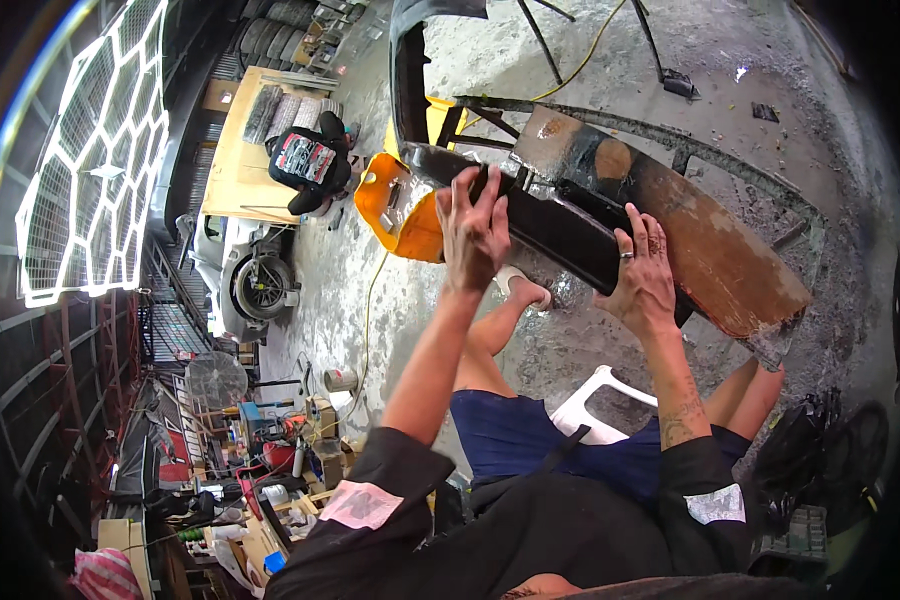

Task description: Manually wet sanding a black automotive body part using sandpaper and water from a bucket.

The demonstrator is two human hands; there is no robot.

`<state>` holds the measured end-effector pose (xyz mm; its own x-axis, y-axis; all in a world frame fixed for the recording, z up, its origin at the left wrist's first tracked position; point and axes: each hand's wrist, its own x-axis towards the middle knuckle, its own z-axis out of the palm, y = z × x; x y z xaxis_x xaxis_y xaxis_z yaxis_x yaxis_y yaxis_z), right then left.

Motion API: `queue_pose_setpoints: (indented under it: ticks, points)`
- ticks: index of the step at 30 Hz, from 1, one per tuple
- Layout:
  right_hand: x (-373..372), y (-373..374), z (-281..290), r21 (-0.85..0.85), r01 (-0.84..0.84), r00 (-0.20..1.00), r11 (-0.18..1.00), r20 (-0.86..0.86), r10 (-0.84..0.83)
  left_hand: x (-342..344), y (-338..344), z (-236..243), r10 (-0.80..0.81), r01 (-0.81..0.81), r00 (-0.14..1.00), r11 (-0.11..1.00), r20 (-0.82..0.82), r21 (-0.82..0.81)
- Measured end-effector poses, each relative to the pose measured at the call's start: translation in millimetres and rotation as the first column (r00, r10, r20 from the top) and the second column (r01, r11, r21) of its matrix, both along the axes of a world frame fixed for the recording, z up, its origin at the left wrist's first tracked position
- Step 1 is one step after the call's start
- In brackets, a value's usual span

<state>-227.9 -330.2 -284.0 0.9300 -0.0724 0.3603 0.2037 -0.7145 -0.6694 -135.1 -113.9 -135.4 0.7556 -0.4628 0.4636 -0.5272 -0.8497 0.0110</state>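
Observation:
A long, glossy black panel [560, 238], perhaps a vehicle trim piece, slants across in front of me. My left hand [473, 232] lies over its left part, fingers apart and slightly bent on the surface. At the panel's right end, my right hand [642, 275] grips it, thumb by the near edge and fingers toward the far side. A ring shows on one finger. Beyond the panel, a worn brown board [670, 225] rests on a black metal frame. Left of my left hand is a cut-open orange-yellow plastic container [395, 215] with small items inside.
A white plastic chair [600, 410] shows between my legs. Farther left, a person in black [315, 165] bends by a wooden table [232, 170]. A vehicle wheel [260, 285] and a cluttered heap [280, 460] lie below. A yellow cable [370, 320] crosses the concrete floor.

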Motion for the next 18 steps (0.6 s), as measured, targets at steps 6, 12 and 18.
queue_pose_setpoints:
  ticks: [6,12,18]
  points:
    - [-4.7,-2.3,-2.0,-0.015,-0.012,1.0,1.0,-0.018,0.011,-27.0,15.3,-8.4,-0.136,0.142,0.988,0.987,-0.079,0.075]
    - [-2.7,1.4,1.9,-0.011,-0.018,1.0,1.0,-0.017,0.018,-43.6,15.3,-36.0,-0.056,0.056,0.998,0.998,0.022,-0.011]
    - [-4.0,-0.6,7.3,-0.005,-0.013,1.0,1.0,-0.018,0.012,-7.5,19.6,7.8,0.0,-0.001,1.0,0.998,0.027,0.056]
